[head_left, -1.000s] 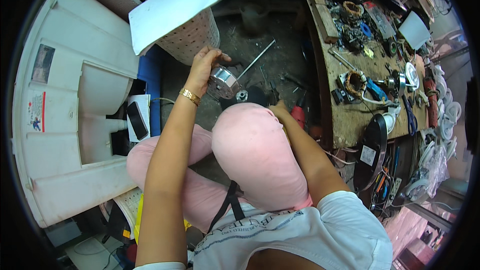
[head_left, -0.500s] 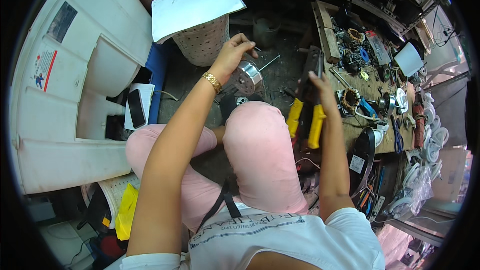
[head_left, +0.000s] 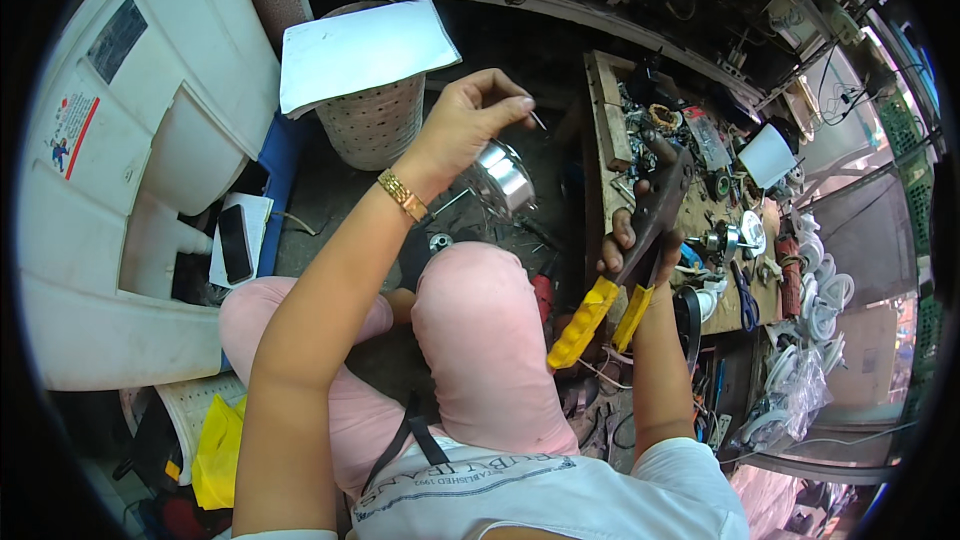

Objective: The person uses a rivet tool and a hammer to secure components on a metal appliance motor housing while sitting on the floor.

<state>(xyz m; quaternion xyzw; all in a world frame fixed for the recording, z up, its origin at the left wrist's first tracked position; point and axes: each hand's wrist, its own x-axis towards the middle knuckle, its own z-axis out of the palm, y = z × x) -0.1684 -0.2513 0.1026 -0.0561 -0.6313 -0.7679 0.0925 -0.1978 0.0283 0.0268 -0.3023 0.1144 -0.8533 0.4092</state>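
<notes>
Between the thumb and forefinger of my left hand (head_left: 485,115) is a thin metal pin (head_left: 540,120), its tip sticking out to the right. Just below that hand is a shiny round motor (head_left: 508,178), its shaft slanting down to the left; whether my other fingers hold it is hidden. Further right, my right hand (head_left: 640,225) is closed round the dark body of a hand riveter (head_left: 655,205). The riveter's yellow grips point down toward my knee, apart from each other. The two hands are apart, with the riveter's head up beside the workbench.
A wooden workbench (head_left: 603,180) at the right carries motor parts and scattered hardware. Ahead stands a perforated bin (head_left: 375,130) topped with a white sheet (head_left: 365,50). A large white plastic housing (head_left: 200,20) fills the left, with a phone (head_left: 235,243) in its opening. White rings hang far right.
The motor has turned, so its shaft now points lower left instead of upper right. My right hand has turned the riveter, tilting its head right. The whole view has shifted slightly.
</notes>
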